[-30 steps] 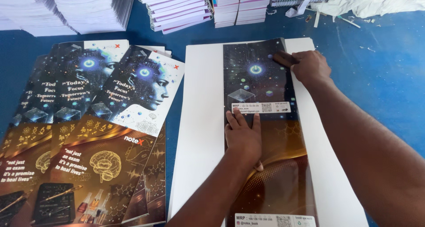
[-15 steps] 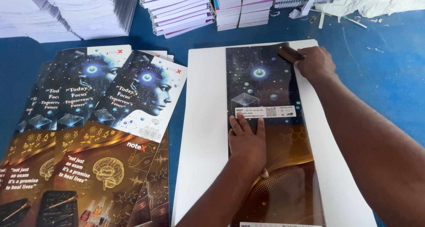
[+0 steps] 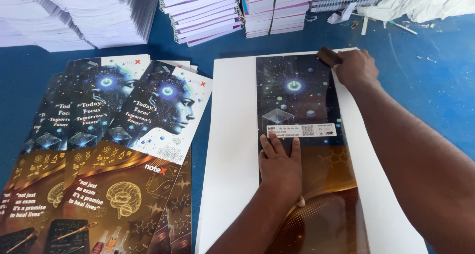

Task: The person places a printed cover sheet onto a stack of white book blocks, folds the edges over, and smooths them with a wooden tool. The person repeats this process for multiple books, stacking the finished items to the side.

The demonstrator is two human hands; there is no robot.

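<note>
A glossy cover — dark and starry at its far half, brown-gold at its near half — lies face up on a white board on the blue bench. The left hand lies flat on the cover, fingers straight and together, palm down just below the cover's white label strip; it presses and grips nothing. The right hand is at the cover's far right corner, fingers curled over a small dark brown block that it holds against the cover's top edge.

Left of the cover, a fanned pile of printed covers overlaps on the bench, each showing a blue face in profile above a gold brain drawing. Beyond the cover, along the far edge of the bench, stand stacks of white pages and bound notebooks. Beyond and right of the cover lies crumpled white sheeting, with small paper scraps scattered just in front of it.
</note>
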